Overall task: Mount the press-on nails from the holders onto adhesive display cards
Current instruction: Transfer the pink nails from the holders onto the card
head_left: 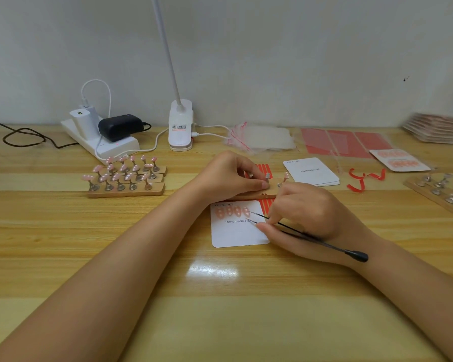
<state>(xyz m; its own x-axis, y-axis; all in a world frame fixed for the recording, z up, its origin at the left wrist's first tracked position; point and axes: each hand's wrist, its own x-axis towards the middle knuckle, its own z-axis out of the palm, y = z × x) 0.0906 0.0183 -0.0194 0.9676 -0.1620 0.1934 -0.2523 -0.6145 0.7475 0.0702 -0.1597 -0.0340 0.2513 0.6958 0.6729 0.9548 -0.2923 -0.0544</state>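
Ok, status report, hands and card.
Left hand pinches holder strip. Right hand holds tweezers. Card has four nails. Nothing in the way.

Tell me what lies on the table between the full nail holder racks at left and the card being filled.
In the head view, the left forearm crosses that stretch; otherwise it is bare wood between the racks and the card.

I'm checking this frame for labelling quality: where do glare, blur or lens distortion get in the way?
Head view: a bright lamp reflection glares on the glossy table in front of the display card; the stacked cards at far right are smeared and soft; wide-angle bending curves the table's far edge; the mounted nails and card print stay fairly legible; lighting is otherwise even, with faint shadows.
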